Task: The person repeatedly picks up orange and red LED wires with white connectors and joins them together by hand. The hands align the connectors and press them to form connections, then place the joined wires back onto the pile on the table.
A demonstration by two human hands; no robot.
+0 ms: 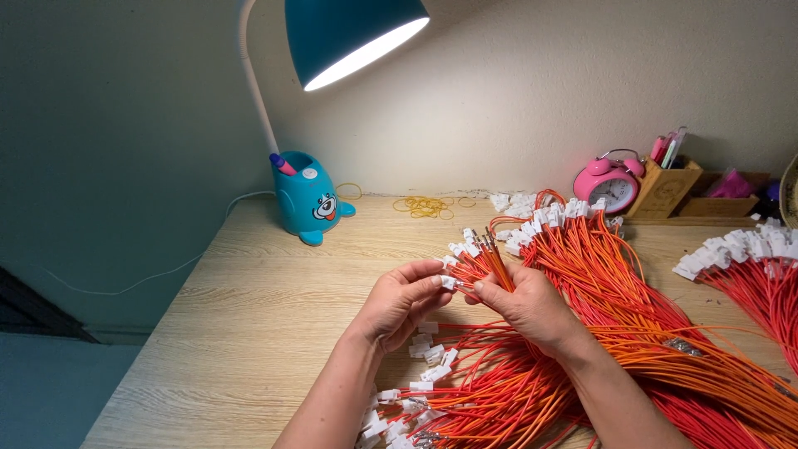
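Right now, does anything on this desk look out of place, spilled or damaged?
Only small things: yellow rubber bands lie scattered near the wall, and loose white connectors sit below the left hand. Nothing looks damaged.

Clock [609, 185] behind wires [615, 274] on desk [249, 316]

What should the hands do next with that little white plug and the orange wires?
Probably push the white plug, pinched in the left hand, onto a bare wire tip. The right hand holds a small bunch of orange wires with its ends pointing at that plug, and some wires in it already carry white plugs.
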